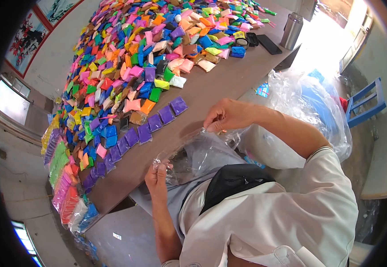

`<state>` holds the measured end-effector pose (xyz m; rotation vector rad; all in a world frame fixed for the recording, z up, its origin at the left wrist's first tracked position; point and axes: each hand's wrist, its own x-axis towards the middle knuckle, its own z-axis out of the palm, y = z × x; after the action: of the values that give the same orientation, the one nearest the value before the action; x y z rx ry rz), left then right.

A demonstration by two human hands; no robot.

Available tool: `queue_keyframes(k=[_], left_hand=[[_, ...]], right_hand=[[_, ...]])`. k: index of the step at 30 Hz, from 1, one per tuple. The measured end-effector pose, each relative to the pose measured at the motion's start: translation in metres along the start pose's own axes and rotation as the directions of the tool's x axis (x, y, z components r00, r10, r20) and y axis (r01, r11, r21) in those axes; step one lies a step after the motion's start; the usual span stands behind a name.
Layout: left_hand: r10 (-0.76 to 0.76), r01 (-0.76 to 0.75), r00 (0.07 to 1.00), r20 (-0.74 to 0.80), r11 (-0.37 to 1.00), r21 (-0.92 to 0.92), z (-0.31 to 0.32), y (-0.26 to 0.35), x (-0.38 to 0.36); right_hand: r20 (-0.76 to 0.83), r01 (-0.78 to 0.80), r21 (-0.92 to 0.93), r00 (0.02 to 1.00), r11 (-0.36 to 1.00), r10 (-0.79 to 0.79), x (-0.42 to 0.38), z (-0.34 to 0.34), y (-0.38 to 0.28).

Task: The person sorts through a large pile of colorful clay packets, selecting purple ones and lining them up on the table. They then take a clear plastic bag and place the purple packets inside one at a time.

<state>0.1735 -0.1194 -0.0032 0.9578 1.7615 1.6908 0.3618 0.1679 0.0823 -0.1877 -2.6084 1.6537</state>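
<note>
Between my two hands stretches a clear plastic bag, with nothing visible inside it. My left hand pinches its lower left edge, close to my lap. At its upper right corner, my right hand grips the plastic between thumb and fingers. Along the near edge of the table, just beyond the bag, runs a row of small purple packets. Behind that row lies a large heap of small packets in many colours.
The brown table bears a steel thermos, a black phone and a black round item at its far right. Large clear plastic sacks stand right of me, near a blue stool. Stacked coloured packs line the left end.
</note>
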Motion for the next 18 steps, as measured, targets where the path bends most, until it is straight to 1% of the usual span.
queue_keyframes(k=[3, 5, 8, 9, 11, 12, 14, 17, 18], left_hand=[[-0.016, 0.016, 1.000, -0.005, 1.000, -0.008, 0.002, 0.001, -0.002], [-0.042, 0.042, 0.999, -0.003, 0.999, -0.027, 0.005, 0.002, -0.003], [-0.030, 0.030, 0.999, -0.013, 0.999, -0.034, 0.011, 0.009, -0.004], [-0.015, 0.015, 1.000, 0.009, 1.000, -0.006, 0.010, 0.009, -0.004], [0.013, -0.016, 0.998, 0.055, 0.999, 0.050, 0.007, 0.010, -0.002], [-0.013, 0.011, 0.999, 0.037, 0.998, 0.057, 0.006, 0.010, -0.002], [-0.066, 0.066, 0.998, 0.002, 0.995, 0.070, 0.006, 0.008, -0.001], [0.016, -0.016, 1.000, -0.018, 1.000, 0.002, 0.008, 0.005, 0.002], [0.004, -0.004, 1.000, -0.027, 1.000, 0.013, 0.007, 0.005, 0.001]], right_hand=[[-0.054, 0.008, 0.052, 0.999, 0.999, -0.005, 0.003, 0.002, -0.003], [-0.048, -0.003, 0.036, 0.999, 0.999, 0.005, 0.002, 0.002, -0.006], [-0.040, -0.009, 0.019, 0.999, 1.000, 0.010, 0.000, 0.004, -0.010], [-0.036, -0.010, 0.016, 0.999, 1.000, 0.010, 0.000, 0.005, -0.011], [-0.052, 0.053, 0.060, 0.997, 0.997, -0.050, 0.001, 0.008, -0.010], [-0.060, 0.085, 0.082, 0.995, 0.993, -0.080, 0.002, 0.009, -0.010], [-0.073, 0.036, 0.012, 0.997, 0.999, -0.035, 0.003, 0.007, -0.011], [-0.066, -0.017, -0.044, 0.998, 0.999, 0.014, 0.005, 0.001, -0.012], [-0.058, -0.030, -0.055, 0.998, 0.998, 0.027, 0.005, 0.000, -0.012]])
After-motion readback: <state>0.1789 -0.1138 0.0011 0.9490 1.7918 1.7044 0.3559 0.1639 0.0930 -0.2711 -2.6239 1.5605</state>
